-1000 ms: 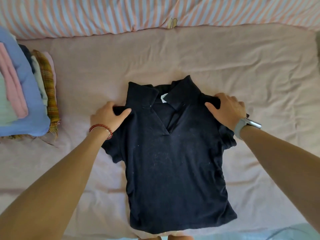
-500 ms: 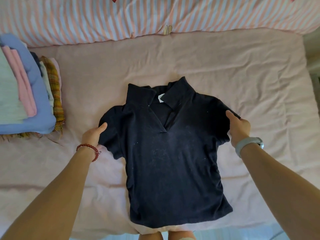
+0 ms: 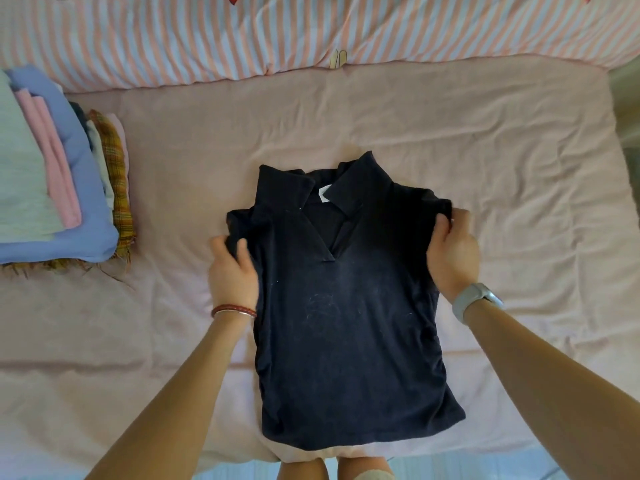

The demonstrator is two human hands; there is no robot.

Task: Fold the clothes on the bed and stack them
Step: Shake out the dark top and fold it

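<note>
A dark navy polo shirt (image 3: 346, 323) lies face up on the pink bed sheet (image 3: 502, 168), collar toward the pillows. My left hand (image 3: 232, 268) grips the shirt's left sleeve, which is bunched inward at the shoulder. My right hand (image 3: 452, 251) grips the right sleeve, also gathered in against the body. A stack of folded clothes (image 3: 55, 174) sits at the far left, with pale green, pink and blue pieces on top and a plaid one at its side.
Striped pink and white bedding (image 3: 311, 32) runs along the far edge of the bed. The near edge of the bed lies just below the shirt's hem, with my feet (image 3: 363, 471) showing beneath it. Bare sheet stretches to the right.
Both hands went from the outer sleeve edges to gripping the sleeves, and have drawn them inward toward the shirt's body. The shirt's outline is now narrower at the shoulders.
</note>
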